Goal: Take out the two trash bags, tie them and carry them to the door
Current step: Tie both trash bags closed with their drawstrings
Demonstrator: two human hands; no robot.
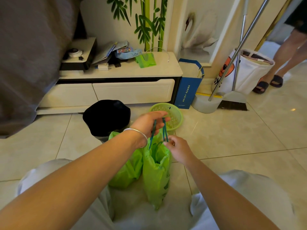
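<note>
Hanging from left hand (150, 123): 1 of 2 green bags (156, 173), fingers closed on 2 blue strings (164, 130). Right hand (178, 149) fingers pinch 1 string. 2nd bag (126, 173) sits on floor beside.

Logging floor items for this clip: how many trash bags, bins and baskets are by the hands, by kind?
Green plastic trash bags: 2
Black-lined trash bin: 1
Green perforated plastic basket: 1
Total: 4
</note>
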